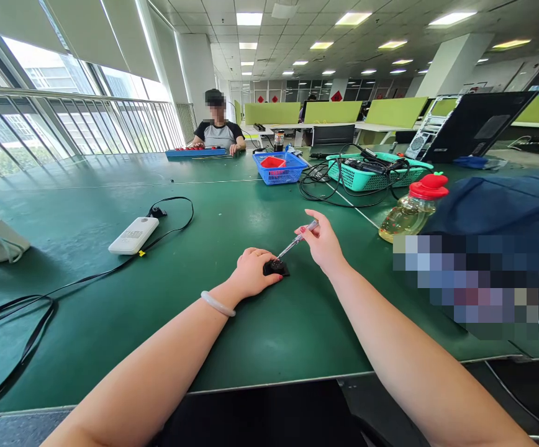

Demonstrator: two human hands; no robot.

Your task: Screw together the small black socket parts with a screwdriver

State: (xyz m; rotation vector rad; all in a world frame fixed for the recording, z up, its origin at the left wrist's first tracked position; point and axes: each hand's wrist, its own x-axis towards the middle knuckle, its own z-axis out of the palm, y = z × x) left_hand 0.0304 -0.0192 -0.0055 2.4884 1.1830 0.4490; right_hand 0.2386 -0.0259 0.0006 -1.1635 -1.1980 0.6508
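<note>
A small black part [277, 267] lies on the green table, its exact kind too small to make out. My left hand [253, 272], with a pale bangle [217, 303] at the wrist, grips it from the left side, fingers behind and thumb in front. Between the fingers of my right hand [321, 241] is a slim screwdriver [292, 244] with a clear handle. It slants down to the left, and its tip meets the top of the black part.
A white power bank [134, 235] with a black cable lies left. Behind are a blue basket [280, 172] and a teal basket [357, 180] of cables. To the right stand a red-capped bottle [409, 214] and a dark blue bag [507, 217]. A person [218, 130] sits across the table.
</note>
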